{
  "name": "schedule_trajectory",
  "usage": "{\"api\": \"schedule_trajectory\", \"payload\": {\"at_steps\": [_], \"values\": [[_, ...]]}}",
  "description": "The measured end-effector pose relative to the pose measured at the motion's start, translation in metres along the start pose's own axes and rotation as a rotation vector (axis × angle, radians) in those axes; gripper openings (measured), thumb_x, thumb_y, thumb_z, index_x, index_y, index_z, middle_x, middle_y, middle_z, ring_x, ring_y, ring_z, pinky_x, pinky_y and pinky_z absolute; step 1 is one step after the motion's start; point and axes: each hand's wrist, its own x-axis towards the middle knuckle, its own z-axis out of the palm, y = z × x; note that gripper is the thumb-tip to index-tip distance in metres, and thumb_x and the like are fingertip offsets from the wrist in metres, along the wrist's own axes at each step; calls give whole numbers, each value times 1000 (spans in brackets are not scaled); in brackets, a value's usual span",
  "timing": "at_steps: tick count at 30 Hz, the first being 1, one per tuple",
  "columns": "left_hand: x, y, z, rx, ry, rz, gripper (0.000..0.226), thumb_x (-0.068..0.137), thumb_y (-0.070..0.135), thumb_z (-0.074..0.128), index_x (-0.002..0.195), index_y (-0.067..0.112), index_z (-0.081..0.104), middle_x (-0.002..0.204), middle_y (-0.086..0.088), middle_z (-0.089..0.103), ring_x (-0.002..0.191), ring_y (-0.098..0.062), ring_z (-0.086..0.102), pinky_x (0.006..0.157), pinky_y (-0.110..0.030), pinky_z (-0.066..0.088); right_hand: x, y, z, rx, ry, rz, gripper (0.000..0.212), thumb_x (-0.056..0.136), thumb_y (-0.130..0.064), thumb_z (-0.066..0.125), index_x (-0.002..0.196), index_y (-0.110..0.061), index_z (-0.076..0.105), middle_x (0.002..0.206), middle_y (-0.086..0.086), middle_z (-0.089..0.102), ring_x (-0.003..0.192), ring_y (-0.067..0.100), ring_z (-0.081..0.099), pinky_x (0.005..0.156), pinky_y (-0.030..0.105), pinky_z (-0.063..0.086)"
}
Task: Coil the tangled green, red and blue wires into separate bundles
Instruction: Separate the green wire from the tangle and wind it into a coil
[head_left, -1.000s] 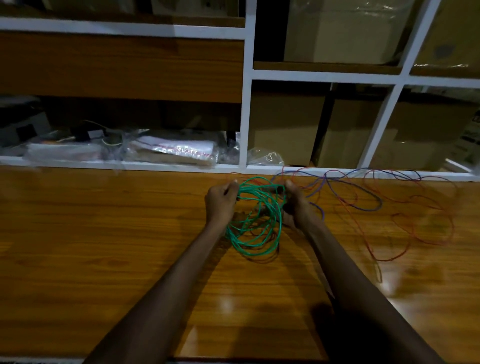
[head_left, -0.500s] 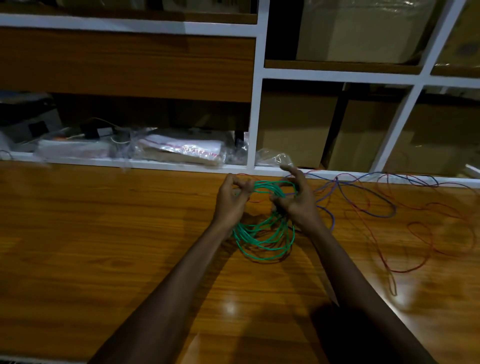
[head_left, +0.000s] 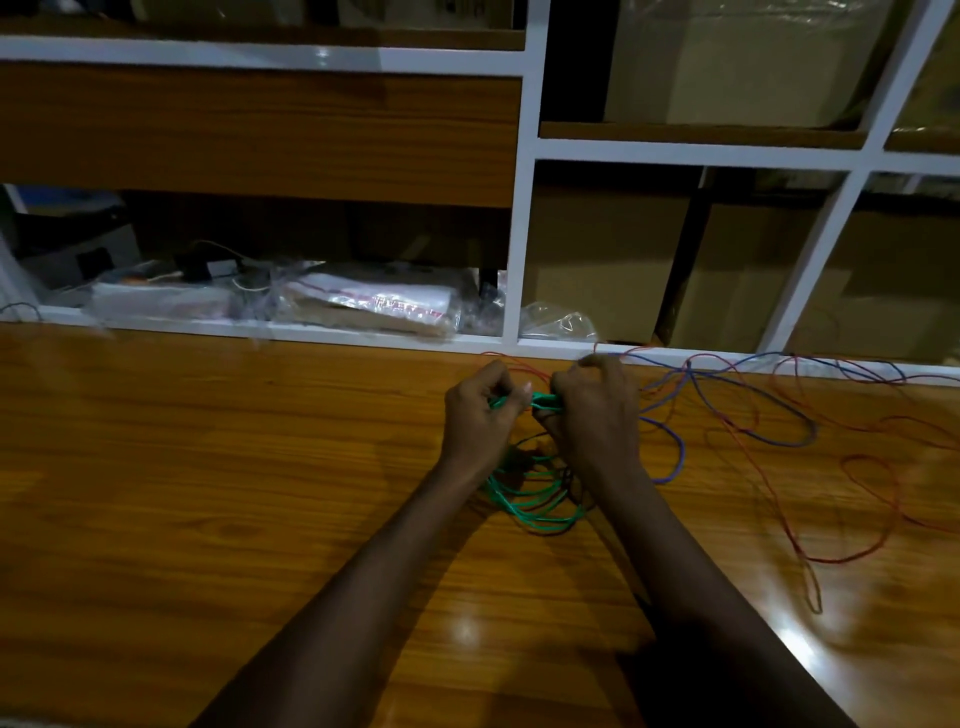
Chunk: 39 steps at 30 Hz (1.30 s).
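Observation:
A coil of green wire (head_left: 535, 499) hangs from both hands over the wooden table (head_left: 208, 467). My left hand (head_left: 475, 418) and my right hand (head_left: 597, 415) sit close together and both grip the top of the green coil, squeezing its strands into one bunch between them. The coil's lower loops rest on the table between my wrists. To the right, blue wire (head_left: 753, 415) lies in loose loops. Red wire (head_left: 883, 483) sprawls in wide loops across the right of the table and crosses the blue wire.
A white-framed shelf unit (head_left: 519, 234) runs along the table's far edge. Plastic-wrapped packets (head_left: 374, 306) lie in its left bay and cardboard boxes (head_left: 597, 260) fill the right bays. A loose plastic bag (head_left: 558, 325) sits at the shelf edge just behind my hands.
My hands have drawn together, pinching the top of the green coil narrow. The coil, held wide a second ago, now hangs bunched. The view has shifted left.

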Motion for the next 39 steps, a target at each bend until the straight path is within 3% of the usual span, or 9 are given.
{"api": "schedule_trajectory", "payload": {"at_steps": [4, 9, 12, 15, 24, 27, 30, 34, 39], "values": [[1, -1, -5, -104, -18, 25, 30, 84, 23, 62, 62, 27, 43, 53, 10, 44, 53, -2, 42, 53, -20, 33, 3, -5, 0, 878, -309, 315, 26, 81, -4, 65, 71, -18, 45, 50, -2, 46, 38, 18, 45, 42, 25, 32], [2, -1, -11, -257, -41, -18, 28, 84, 30, 59, 62, 22, 43, 48, 8, 41, 45, -4, 35, 50, -25, 29, 1, -2, -14, 1550, -780, 617, 37, 83, -39, 54, 63, -19, 31, 51, -4, 15, 35, 6, 14, 36, 13, 18], [1, 0, -10, -262, -75, -16, 27, 85, 30, 57, 63, 22, 42, 48, 9, 40, 45, -3, 34, 49, -22, 29, -6, -4, -16, 1511, -731, 527, 44, 94, -42, 53, 61, -21, 33, 52, 1, 12, 35, 8, 17, 36, 15, 26], [0, 4, -11, -274, -59, 36, 24, 85, 29, 50, 65, 19, 41, 46, 9, 38, 42, -1, 32, 46, -20, 28, -3, -6, -19, 1535, -744, 567, 42, 92, -43, 49, 61, -22, 30, 50, -3, 15, 37, 7, 12, 39, 14, 10], [-3, 4, -11, 498, -134, 565, 17, 96, 27, 40, 101, 14, 50, 81, -8, 62, 68, -22, 56, 56, -31, 40, 1, -20, -20, 1182, -36, 609, 43, 97, -39, 43, 61, -17, 41, 42, -11, 31, 36, 4, 26, 38, 20, 21], [1, 12, -7, 386, -278, 356, 28, 96, 32, 38, 85, 12, 55, 70, -1, 56, 62, -20, 54, 54, -31, 34, -4, -7, -12, 911, 78, 484, 49, 97, -39, 44, 54, -17, 40, 46, -1, 33, 42, 8, 28, 46, 31, 20], [1, 30, -4, -31, -504, -55, 37, 99, 27, 41, 66, 14, 49, 48, 9, 43, 43, -1, 39, 46, -22, 30, -8, 1, -12, 753, 209, 350, 46, 93, -38, 44, 51, -23, 33, 46, -7, 27, 42, 3, 25, 46, 29, 19], [-5, 42, -10, -397, -889, -602, 47, 102, 39, 30, 64, 15, 40, 44, 10, 24, 35, -5, 17, 36, -16, 13, -9, 5, -11, 681, 321, 123, 38, 91, -22, 43, 56, -27, 28, 50, -16, 21, 44, 2, 25, 50, 25, 11], [-8, 46, -14, -509, -884, -617, 37, 103, 32, 31, 71, 17, 39, 49, 12, 24, 37, -1, 16, 36, -14, 14, -10, 10, -9, 700, 325, 85, 33, 84, -21, 43, 57, -31, 27, 52, -17, 21, 46, 1, 26, 51, 21, 12]]}}
